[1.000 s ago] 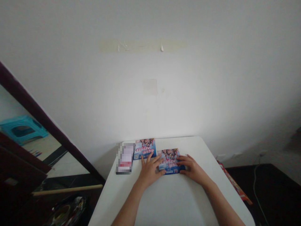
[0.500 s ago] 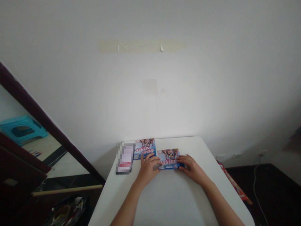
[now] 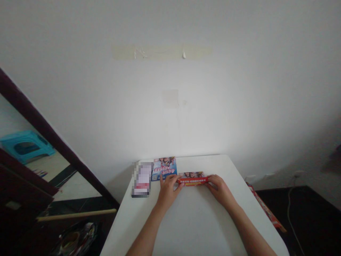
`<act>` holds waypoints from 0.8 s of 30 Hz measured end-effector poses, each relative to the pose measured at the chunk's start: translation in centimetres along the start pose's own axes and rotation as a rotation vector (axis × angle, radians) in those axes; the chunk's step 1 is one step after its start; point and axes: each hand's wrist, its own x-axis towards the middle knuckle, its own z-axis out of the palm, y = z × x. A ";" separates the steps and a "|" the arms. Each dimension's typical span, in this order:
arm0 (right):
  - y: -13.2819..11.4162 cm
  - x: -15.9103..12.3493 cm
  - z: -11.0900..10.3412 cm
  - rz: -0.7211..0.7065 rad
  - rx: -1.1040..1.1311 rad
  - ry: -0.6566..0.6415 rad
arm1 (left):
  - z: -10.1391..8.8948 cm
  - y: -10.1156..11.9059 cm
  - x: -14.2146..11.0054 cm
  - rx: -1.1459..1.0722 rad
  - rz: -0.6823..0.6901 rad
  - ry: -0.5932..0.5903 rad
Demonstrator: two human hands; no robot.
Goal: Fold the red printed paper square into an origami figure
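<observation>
A printed leaflet (image 3: 194,180) lies across the middle of the white table (image 3: 191,220). Its near part is turned up and over, so a red strip with white lettering faces me, with a band of printed figures still visible behind. My left hand (image 3: 167,190) pinches the left end of this strip between thumb and fingers. At the right end, my right hand (image 3: 220,188) grips it the same way. A second leaflet (image 3: 165,167), blue with figures and red-and-white lettering, lies flat just beyond my left fingers.
Left of the flat leaflet lies a phone (image 3: 142,179) with a blurred screen. A white wall (image 3: 170,124) stands right behind the table. On the floor to the left are a blue stool (image 3: 28,145) and a dark bag (image 3: 77,240); a cable (image 3: 289,209) hangs at the right.
The leaflet between my hands lay flat with its blue printed face up; its near part has since been folded up and away, exposing the red side. Both hands have closed on its ends.
</observation>
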 end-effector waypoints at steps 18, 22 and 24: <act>-1.4 -0.2 2.5 0.159 -0.187 0.179 | 1.1 0.5 0.1 0.179 0.002 0.051; -2.0 -0.3 2.1 0.139 -0.261 0.128 | 1.1 0.6 0.0 0.160 0.003 -0.001; -2.1 -0.3 2.1 0.142 -0.291 0.111 | 1.0 0.6 0.0 0.152 0.012 -0.018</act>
